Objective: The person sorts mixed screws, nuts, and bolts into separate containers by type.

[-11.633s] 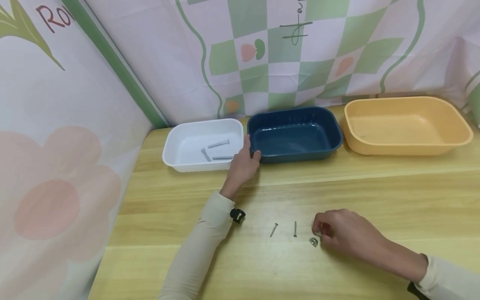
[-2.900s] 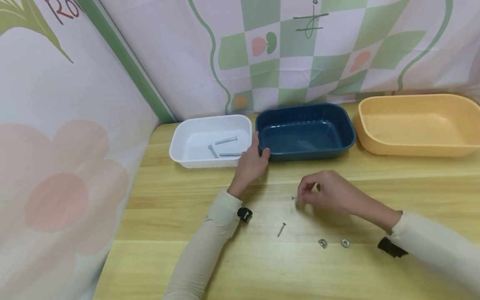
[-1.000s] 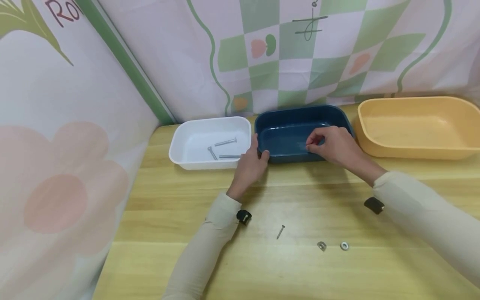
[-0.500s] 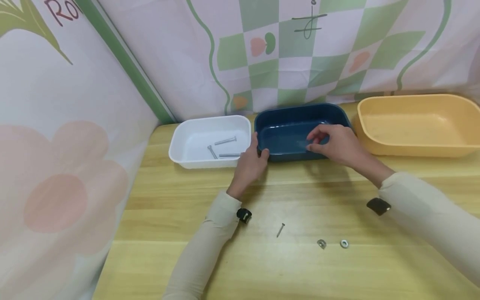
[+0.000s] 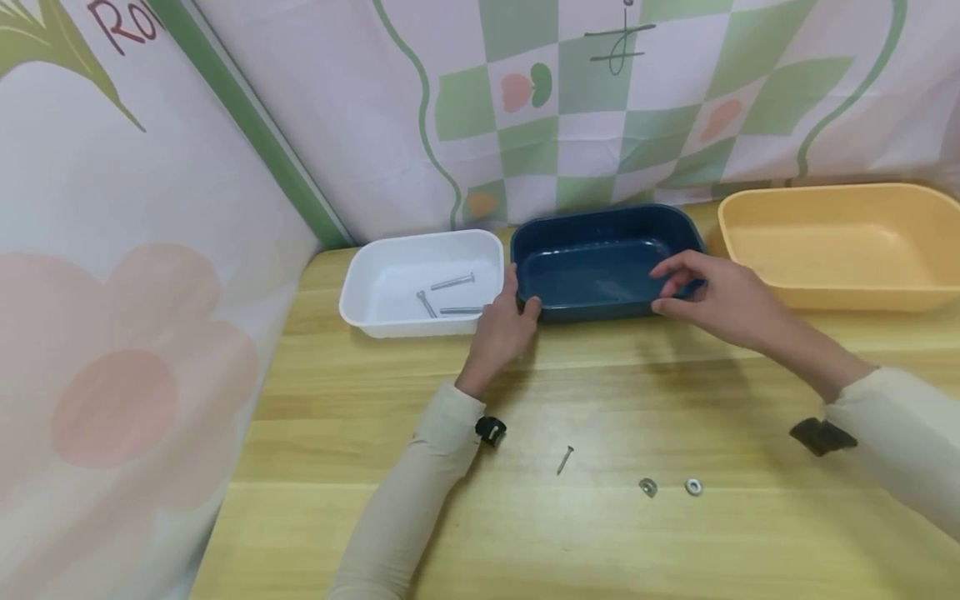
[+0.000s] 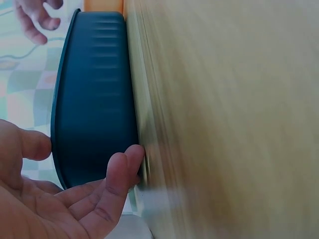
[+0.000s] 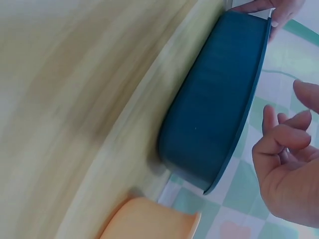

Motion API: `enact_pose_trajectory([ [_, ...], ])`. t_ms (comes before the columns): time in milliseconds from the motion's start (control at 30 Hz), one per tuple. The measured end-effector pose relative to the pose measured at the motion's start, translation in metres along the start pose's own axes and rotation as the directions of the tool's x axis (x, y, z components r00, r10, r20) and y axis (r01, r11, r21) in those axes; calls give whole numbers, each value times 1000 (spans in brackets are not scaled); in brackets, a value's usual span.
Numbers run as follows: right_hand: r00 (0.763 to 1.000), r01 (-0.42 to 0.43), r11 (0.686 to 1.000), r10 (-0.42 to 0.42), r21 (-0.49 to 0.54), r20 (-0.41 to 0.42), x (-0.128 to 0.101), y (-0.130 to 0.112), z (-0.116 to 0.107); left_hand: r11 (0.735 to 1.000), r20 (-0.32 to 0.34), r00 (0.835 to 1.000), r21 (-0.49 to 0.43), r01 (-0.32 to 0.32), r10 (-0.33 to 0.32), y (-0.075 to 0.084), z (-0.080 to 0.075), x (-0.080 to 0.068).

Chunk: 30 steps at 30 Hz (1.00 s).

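Note:
My left hand [image 5: 501, 329] grips the left end of a dark blue tray [image 5: 600, 313], thumb at the front and fingers along the side. In the left wrist view its thumb is at the rim and its fingertips are low by the table. Over the tray's right front edge hovers my right hand [image 5: 720, 302], thumb and fingers apart with nothing between them. Nearer to me on the wooden table lie a small screw [image 5: 566, 460], a half-round metal piece [image 5: 648, 487] and a metal washer-like ring [image 5: 693, 487].
A white tray [image 5: 405, 330] holding several bolts [image 5: 453, 282] stands left of the blue one. On the right is a yellow tray [image 5: 862, 298]. A patterned cloth [image 5: 592, 142] hangs behind all of them, and a printed panel [image 5: 112, 333] borders the left side.
My right hand carried a small screw from the table to over the blue tray, then its fingers parted and it drew back right without it. The left hand stayed at the tray.

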State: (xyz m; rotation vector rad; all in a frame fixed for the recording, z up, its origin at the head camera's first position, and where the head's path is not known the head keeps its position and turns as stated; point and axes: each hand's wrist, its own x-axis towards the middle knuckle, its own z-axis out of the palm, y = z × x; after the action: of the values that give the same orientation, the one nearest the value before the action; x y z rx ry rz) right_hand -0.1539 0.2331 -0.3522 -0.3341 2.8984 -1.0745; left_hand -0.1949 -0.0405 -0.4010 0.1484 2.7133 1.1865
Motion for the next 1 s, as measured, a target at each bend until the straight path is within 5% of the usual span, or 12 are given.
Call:
enact_pose_trajectory([
  [233,996,39,999,-42,34,77,-15,9,-4,1000,3,1000,1,2,-2,1,0,-1],
  [533,995,60,996,-65,69,70,-32,23,1,1000,3,1000,2,4,-4,1,0,-1],
  [1000,987,-8,991,-14,137,162,-57,39,20,1000,-4,1000,10,1,0,0,1,1],
])
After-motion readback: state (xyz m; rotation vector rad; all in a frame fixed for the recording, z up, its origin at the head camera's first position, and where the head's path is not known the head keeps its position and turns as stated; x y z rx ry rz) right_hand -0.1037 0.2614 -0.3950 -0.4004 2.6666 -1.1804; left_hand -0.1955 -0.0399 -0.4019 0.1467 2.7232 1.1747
